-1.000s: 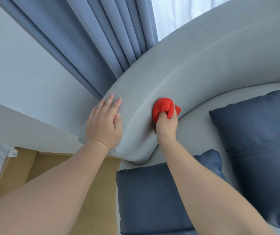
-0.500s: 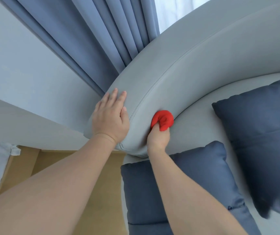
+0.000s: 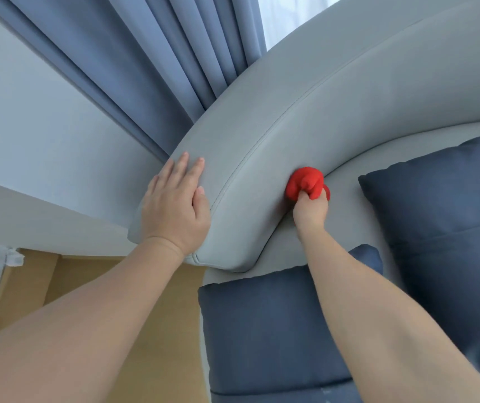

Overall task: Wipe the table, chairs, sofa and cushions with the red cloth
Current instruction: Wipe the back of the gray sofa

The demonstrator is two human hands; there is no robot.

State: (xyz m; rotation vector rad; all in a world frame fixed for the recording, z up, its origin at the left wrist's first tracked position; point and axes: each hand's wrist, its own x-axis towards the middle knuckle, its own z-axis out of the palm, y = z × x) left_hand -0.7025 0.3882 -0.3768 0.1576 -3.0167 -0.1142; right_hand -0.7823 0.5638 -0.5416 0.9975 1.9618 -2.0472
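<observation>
While the left hand lies flat, fingers straight and close together, on the outer top edge of the curved pale grey upholstered sofa back, the right hand is curled tight round a bunched red cloth. That cloth, balled into a wrinkled lump above the right knuckles, presses into the crease where the sofa back meets the grey seat. Both bare forearms reach forward. One dark blue fabric cushion lies under the right forearm; a second dark blue cushion sits just right of the right hand. Below the left forearm shows a tan, cardboard-like surface; whether it is a box cannot be told. Beyond the left fingertips hang blue pleated curtains.
</observation>
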